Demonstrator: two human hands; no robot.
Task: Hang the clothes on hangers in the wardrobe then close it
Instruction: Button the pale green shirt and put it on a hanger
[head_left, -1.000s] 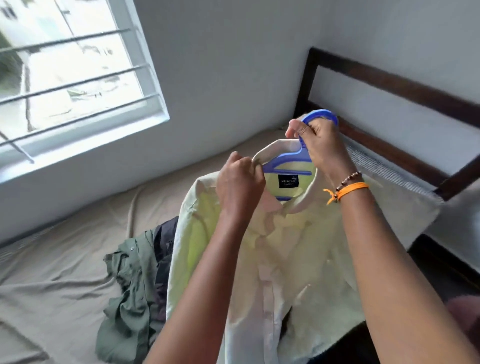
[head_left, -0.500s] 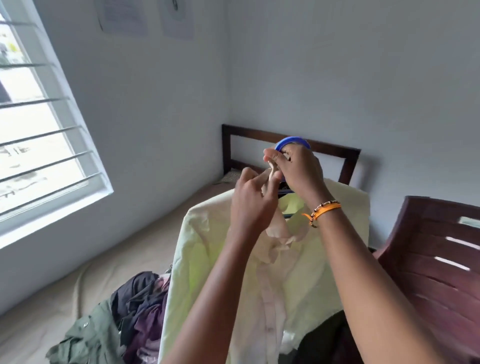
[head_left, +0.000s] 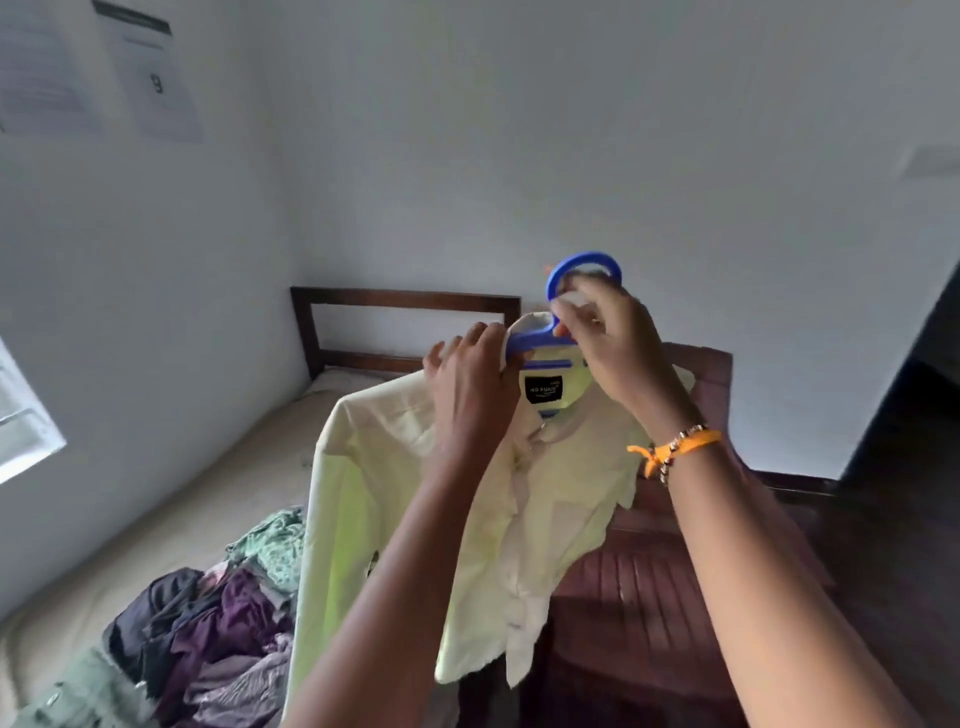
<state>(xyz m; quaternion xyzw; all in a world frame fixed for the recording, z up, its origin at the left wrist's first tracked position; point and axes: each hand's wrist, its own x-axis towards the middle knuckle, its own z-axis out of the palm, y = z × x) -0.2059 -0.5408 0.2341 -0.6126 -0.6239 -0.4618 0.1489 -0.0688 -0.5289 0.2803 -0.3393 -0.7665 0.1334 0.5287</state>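
Both hands hold the pale yellow shirt (head_left: 561, 493) on the blue hanger (head_left: 582, 265): the left hand (head_left: 467, 384) pinches the collar, the right hand (head_left: 613, 348) grips the hanger's neck. The black neck label (head_left: 543, 389) is too blurred to read.

Pale yellow shirt (head_left: 545, 499) (black label (head_left: 543, 389)) on blue hanger (head_left: 582, 270); purple, green clothes pile (head_left: 208, 623).

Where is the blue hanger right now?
In the head view, the blue hanger is held up at centre inside the collar of the pale yellow shirt, with the right hand gripping it below its hook, in front of the bed's headboard.
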